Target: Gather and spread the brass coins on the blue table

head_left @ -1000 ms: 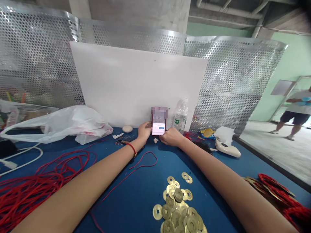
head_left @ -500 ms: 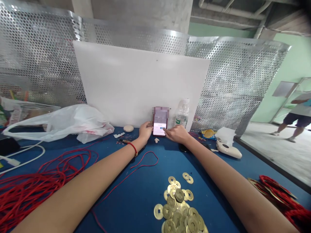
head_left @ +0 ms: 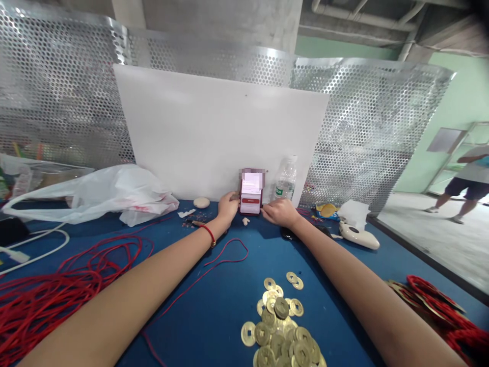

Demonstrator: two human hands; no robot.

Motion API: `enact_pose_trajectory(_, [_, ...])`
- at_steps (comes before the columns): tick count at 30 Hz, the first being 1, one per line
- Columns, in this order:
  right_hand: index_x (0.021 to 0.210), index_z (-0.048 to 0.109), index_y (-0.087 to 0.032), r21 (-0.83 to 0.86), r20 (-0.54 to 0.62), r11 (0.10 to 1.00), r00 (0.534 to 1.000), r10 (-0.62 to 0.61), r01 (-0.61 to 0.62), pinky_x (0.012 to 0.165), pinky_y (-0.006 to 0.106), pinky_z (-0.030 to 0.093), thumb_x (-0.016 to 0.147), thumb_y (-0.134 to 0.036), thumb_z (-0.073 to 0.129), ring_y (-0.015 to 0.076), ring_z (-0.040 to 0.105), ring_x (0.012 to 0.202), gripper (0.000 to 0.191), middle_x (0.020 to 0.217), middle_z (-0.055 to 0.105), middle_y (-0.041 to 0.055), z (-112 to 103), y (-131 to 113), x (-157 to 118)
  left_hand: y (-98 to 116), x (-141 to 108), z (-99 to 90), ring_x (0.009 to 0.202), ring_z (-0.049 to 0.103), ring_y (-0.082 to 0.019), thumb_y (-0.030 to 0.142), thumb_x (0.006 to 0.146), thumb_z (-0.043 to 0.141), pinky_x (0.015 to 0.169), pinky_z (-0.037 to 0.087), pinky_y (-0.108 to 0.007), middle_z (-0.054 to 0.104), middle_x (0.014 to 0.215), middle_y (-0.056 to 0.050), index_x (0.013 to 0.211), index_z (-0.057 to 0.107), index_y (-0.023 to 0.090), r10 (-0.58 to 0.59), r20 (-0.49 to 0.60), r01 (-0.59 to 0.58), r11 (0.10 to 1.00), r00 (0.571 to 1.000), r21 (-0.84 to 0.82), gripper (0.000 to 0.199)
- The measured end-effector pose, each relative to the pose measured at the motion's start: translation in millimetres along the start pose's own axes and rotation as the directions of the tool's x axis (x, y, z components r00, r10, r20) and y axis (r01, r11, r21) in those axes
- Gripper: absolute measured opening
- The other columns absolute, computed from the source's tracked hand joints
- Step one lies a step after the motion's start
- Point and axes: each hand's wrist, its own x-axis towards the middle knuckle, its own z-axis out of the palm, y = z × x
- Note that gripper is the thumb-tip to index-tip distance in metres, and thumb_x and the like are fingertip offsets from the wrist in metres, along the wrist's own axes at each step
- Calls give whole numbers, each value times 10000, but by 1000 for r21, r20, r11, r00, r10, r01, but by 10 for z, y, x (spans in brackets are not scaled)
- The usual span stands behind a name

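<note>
A smartphone (head_left: 250, 206) leans upright against the white board at the back of the table, its screen lit with a red button. My left hand (head_left: 228, 208), with a red cord bracelet at the wrist, grips the phone's left edge. Beside the lower right edge of the phone is my right hand (head_left: 280, 211), its fingers curled in and nothing visible in them. A small pale piece (head_left: 245, 221) lies in front of the phone. Just behind my right hand stands a clear plastic bottle (head_left: 287, 178). Between my forearms lies a heap of brass coins (head_left: 280, 331) with square holes.
Tangled red cord (head_left: 80, 290) covers the left side, with a white plastic bag (head_left: 114, 191) behind it. A loose red strand curves across the middle. On the right are a white device (head_left: 359, 235) and red knotted cords (head_left: 435, 306). Another person (head_left: 471, 176) stands far right.
The extended finger of my right hand has left the screen and curled back to the phone's right. The screen display has changed. My left hand stays in place.
</note>
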Motion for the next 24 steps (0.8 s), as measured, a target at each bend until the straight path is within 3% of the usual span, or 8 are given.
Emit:
enact_pose_trajectory(8, [722,695,-154,30,114,981,976,186,-191,539,275,212,951,-357,335,128,535,533,472,635,682,73,-11,3,-10,27,-14,4,702,633,-196,163,648,507,629,489,-262,686,823,-69,963,665,140,-20,17,20,1000,1000,-16,353])
enact_pose_trajectory(13, [844,687,-154,20,116,981,975,187,-191,595,271,297,972,-348,304,158,567,637,449,729,686,78,-28,-6,5,24,-17,2,692,631,-189,170,645,507,626,493,-257,687,817,-66,970,670,140,-15,23,15,1000,1000,-22,364])
enact_pose_trajectory(16, [1135,622,-119,11,25,986,986,165,-165,720,299,375,966,-286,323,211,589,872,381,1013,686,138,-58,-16,35,-8,-1,0,702,634,-200,193,651,513,628,497,-268,691,827,-77,973,678,135,11,26,-10,1000,1000,-24,366])
enact_pose_trajectory(19, [1369,435,-78,-12,0,984,984,176,-176,832,344,402,949,-265,348,253,547,1045,467,1387,498,188,-71,-30,68,-16,2,6,699,637,-203,190,650,515,628,501,-271,690,817,-82,970,679,126,10,17,-9,999,1000,-35,365])
enact_pose_trajectory(21, [1417,363,-72,-23,30,983,982,185,-184,846,364,414,950,-277,340,263,544,1057,511,1498,361,189,-64,-44,90,1,-6,12,704,641,-203,178,649,514,636,505,-271,690,817,-80,957,676,126,2,14,-2,999,1000,-47,352])
enact_pose_trajectory(24, [1446,307,-70,-40,78,982,979,189,-186,824,373,434,961,-307,312,267,559,1040,540,1537,280,189,-49,-72,127,39,-21,18,691,639,-204,161,647,514,627,503,-275,684,790,-74,939,671,128,-13,-2,13,999,1000,-42,333])
